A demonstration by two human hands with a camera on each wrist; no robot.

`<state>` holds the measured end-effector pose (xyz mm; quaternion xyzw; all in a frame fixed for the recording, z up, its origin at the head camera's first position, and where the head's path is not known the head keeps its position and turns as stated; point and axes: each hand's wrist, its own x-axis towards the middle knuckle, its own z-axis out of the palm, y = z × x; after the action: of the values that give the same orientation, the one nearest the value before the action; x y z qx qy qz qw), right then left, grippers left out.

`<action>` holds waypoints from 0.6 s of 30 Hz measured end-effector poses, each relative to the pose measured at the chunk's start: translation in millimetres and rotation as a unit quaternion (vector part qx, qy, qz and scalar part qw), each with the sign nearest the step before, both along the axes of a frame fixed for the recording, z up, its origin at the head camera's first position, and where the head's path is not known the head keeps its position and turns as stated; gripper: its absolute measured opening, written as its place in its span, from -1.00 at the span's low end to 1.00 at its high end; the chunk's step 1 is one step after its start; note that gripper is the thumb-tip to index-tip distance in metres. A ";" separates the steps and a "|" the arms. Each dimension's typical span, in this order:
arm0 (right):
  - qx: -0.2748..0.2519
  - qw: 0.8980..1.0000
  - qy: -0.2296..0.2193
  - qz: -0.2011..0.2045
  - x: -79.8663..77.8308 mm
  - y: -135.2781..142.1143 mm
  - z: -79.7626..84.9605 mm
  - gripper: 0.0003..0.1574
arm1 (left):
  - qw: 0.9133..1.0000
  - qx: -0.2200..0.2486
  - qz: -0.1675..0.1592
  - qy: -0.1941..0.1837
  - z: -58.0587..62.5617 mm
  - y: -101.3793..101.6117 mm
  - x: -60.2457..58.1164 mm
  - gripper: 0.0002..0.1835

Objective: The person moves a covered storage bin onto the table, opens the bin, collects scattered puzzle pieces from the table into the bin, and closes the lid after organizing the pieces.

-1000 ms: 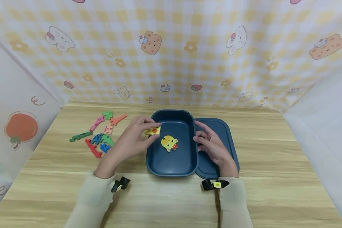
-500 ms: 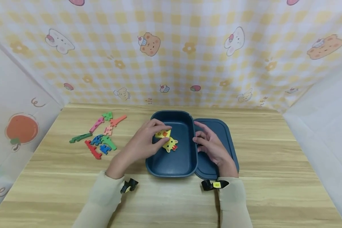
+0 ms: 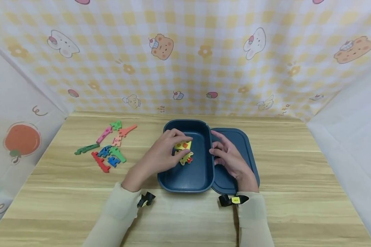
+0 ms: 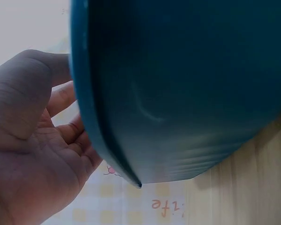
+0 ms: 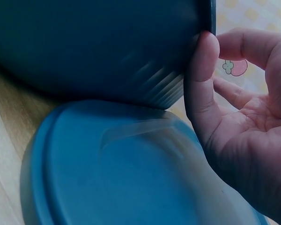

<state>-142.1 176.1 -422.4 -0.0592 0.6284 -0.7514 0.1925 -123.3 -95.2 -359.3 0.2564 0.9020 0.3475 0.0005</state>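
The left hand (image 3: pixel 165 151) is reaching over the blue box (image 3: pixel 187 183), and its fingers are pinching a yellow piece (image 3: pixel 181 145) with an orange shape on it. The piece is hanging over the inside of the box, covering part of a yellow face (image 3: pixel 186 160) with a red bit at its end. I cannot tell if the two are touching. From the left wrist, the box's side is hiding the piece.

The right hand (image 3: pixel 230 157) is touching the box's right side near the rim. Its fingers are bending and sitting apart from each other, but I cannot tell if they are gripping the rim. The blue lid (image 3: pixel 236 135) is lying under this hand, just beside the box.

Over to the left, small flat pieces are lying on the wooden surface (image 3: pixel 296 178). A green piece (image 3: pixel 115 125), a pink piece (image 3: pixel 104 135), an orange piece (image 3: pixel 127 130) and a pale pink piece (image 3: pixel 117 141) are sitting at the back. A dark green piece (image 3: pixel 86 149), two blue pieces (image 3: pixel 113 161), a light green piece (image 3: pixel 119 154) and a red piece (image 3: pixel 100 162) are lying nearer. A yellow checked cloth (image 3: pixel 185 75) is hanging behind everything.
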 end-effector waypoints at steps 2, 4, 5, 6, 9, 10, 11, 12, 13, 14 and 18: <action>-0.002 1.000 0.000 0.000 0.1 0.3 0.3 -0.06 | 1.000 -0.005 -0.002 0.002 -0.4 1.2 0.2 -0.59; -0.004 1.000 0.001 0.004 0.0 0.4 0.4 -0.05 | 1.000 -0.011 -0.002 0.003 -1.4 2.1 0.5 -0.59; -0.005 1.000 0.001 0.007 -0.2 0.4 0.5 -0.05 | 1.000 -0.014 -0.002 0.003 -1.9 2.6 0.8 -0.60; -0.006 1.000 0.002 0.009 -0.3 0.4 0.5 -0.05 | 1.000 -0.016 -0.002 0.002 -2.5 3.3 1.1 -0.60; -0.006 1.000 0.004 0.012 -0.7 0.9 0.6 -0.06 | 1.000 -0.023 -0.002 -0.002 -4.8 5.7 1.1 -0.60; -0.006 1.000 0.004 0.012 -0.8 1.1 0.6 -0.07 | 1.000 -0.024 -0.003 -0.004 -5.6 6.5 1.0 -0.60; -0.006 1.000 0.004 0.012 -0.9 1.3 0.6 -0.07 | 1.000 -0.025 -0.003 -0.006 -6.4 7.4 1.0 -0.60; -0.006 1.000 0.005 0.012 -0.9 1.6 0.6 -0.07 | 1.000 -0.026 -0.004 -0.008 -7.1 8.2 0.9 -0.60; -0.007 1.000 0.004 0.011 -1.0 1.8 0.5 -0.07 | 1.000 -0.027 -0.004 -0.010 -8.0 8.9 0.7 -0.60; -0.008 1.000 0.004 0.011 -1.0 2.0 0.4 -0.07 | 1.000 -0.029 -0.004 -0.011 -8.8 9.5 0.7 -0.60; -0.008 1.000 0.001 0.011 -0.9 2.5 -0.4 -0.06 | 0.999 -0.038 -0.007 -0.015 -12.4 11.6 0.6 -0.59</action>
<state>-143.0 178.6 -422.8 -0.0687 0.6217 -0.7543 0.1994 -122.7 -83.7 -371.7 0.2571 0.9127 0.3166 0.0256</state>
